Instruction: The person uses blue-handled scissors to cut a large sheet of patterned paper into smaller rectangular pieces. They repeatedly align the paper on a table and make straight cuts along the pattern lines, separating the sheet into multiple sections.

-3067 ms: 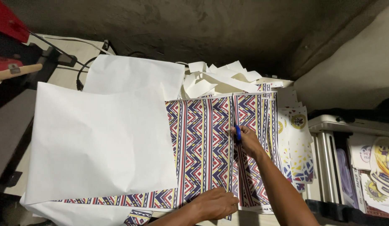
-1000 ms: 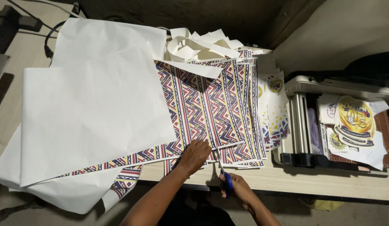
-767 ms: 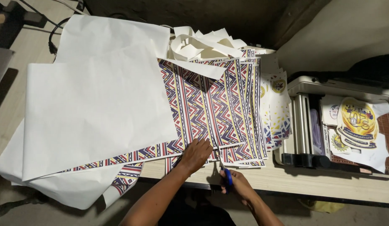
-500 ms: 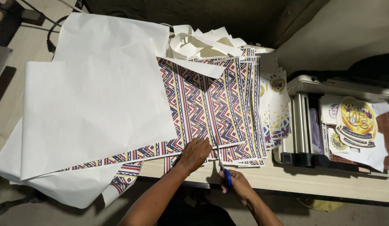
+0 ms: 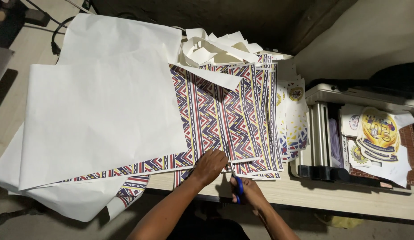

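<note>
A stack of sheets printed with red, blue and white zigzag stripes (image 5: 224, 118) lies on the wooden table (image 5: 349, 198). My left hand (image 5: 210, 165) presses flat on the near edge of the top sheet. My right hand (image 5: 246, 194) holds blue-handled scissors (image 5: 237, 186) at that near edge, blades pointing into the paper just right of my left hand. Large plain white sheets (image 5: 100, 113) overlap the patterned stack on the left.
White paper offcuts (image 5: 216, 46) pile at the back. Smaller prints with round emblems (image 5: 296, 111) sit right of the stack. A laminating machine (image 5: 331, 138) stands at the right, with round yellow printed cut-outs (image 5: 378, 133) beyond it. Cables (image 5: 55, 40) run at the far left.
Three seconds ago my right hand was with the scissors far up the sheet; now both hands are at the near edge. Over the last second they hardly move.
</note>
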